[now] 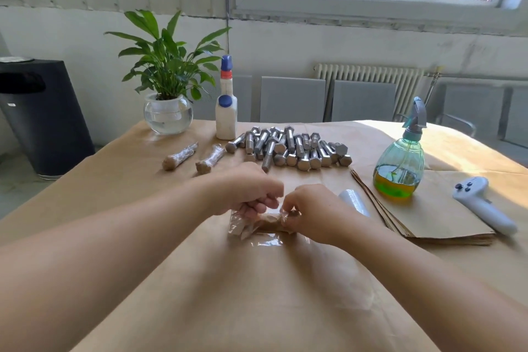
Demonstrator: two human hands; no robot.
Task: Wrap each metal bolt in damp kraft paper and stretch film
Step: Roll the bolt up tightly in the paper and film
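A paper-wrapped bolt (267, 222) lies on a sheet of clear stretch film (264, 240) in the middle of the table. My left hand (251, 191) grips its left part with curled fingers. My right hand (308, 210) pinches the film at its right end. Two finished wrapped bolts (180, 156) (211, 158) lie further back on the left. A pile of several bare metal bolts (291, 148) sits behind my hands. The stretch film roll (354, 201) lies just right of my right hand. A stack of kraft paper sheets (428, 217) is on the right.
A green spray bottle (401, 168) and a white controller (483, 204) rest on the paper stack. A white glue bottle (226, 106) and a potted plant in a glass bowl (168, 113) stand at the back. A black bin (40, 117) stands left of the table.
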